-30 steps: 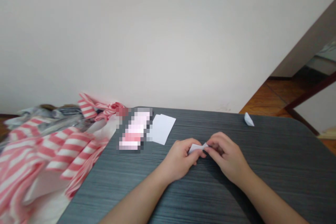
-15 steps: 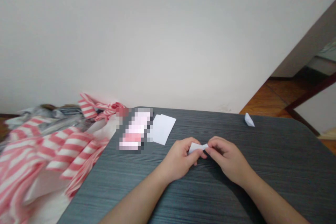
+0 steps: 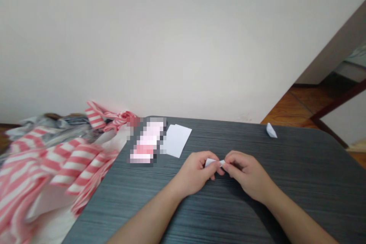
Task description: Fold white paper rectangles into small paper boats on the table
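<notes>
While both hands sat low and a bit right of the middle of the frame, the small folded paper (image 3: 213, 162) was caught right between them, held just above the dark table (image 3: 286, 183) or maybe brushing it, I couldn't tell which. Its long axis ran left to right across the picture, so one end pointed into each hand.

The left hand (image 3: 197, 173) had its grip closed on the left part of the strip, thumb under and fingers curled over, hiding a good bit of it. The right hand (image 3: 247, 173) had its grip pinched shut on the right tip, fingertips meeting the paper where the white ended. So neither hand was nearer: both were touching it, the left just covering more of it. Only a short white stretch showed between the two pinches.

Other stuff around: a flat white sheet (image 3: 177, 140) lay up and to the left of the hands, near but apart from them, beside a blurred-out patch (image 3: 147, 141). Another little folded paper shape (image 3: 271, 130) sat well apart near the table's far edge at the upper right. Red and white striped cloth (image 3: 57, 164) was piled off the table's left side.
</notes>
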### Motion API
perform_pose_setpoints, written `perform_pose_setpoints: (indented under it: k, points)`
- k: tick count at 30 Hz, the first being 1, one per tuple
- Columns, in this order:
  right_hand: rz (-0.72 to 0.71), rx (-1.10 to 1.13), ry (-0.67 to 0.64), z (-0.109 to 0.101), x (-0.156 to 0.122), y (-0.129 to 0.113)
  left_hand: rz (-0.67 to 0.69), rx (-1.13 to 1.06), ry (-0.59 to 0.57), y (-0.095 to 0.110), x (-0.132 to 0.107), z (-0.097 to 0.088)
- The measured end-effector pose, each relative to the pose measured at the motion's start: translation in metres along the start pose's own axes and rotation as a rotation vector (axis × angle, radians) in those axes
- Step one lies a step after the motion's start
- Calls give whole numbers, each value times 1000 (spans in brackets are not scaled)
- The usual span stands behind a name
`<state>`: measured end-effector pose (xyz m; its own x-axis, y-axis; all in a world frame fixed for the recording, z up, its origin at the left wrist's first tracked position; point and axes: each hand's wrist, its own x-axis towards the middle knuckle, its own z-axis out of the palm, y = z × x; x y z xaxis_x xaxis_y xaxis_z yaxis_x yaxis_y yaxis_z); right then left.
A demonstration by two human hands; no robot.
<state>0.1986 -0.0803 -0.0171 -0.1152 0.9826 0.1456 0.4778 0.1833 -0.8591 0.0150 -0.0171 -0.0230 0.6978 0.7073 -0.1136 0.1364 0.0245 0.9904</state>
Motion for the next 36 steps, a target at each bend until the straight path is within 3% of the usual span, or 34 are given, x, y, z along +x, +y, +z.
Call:
perform_pose_setpoints:
  k: [9,36]
  points:
    - [119,-7,64,-2,-3,8,-8,-31,29,-4,0,1]
    - [19,-86,40,1,-1,1,-8,31,-2,-1,-1,2]
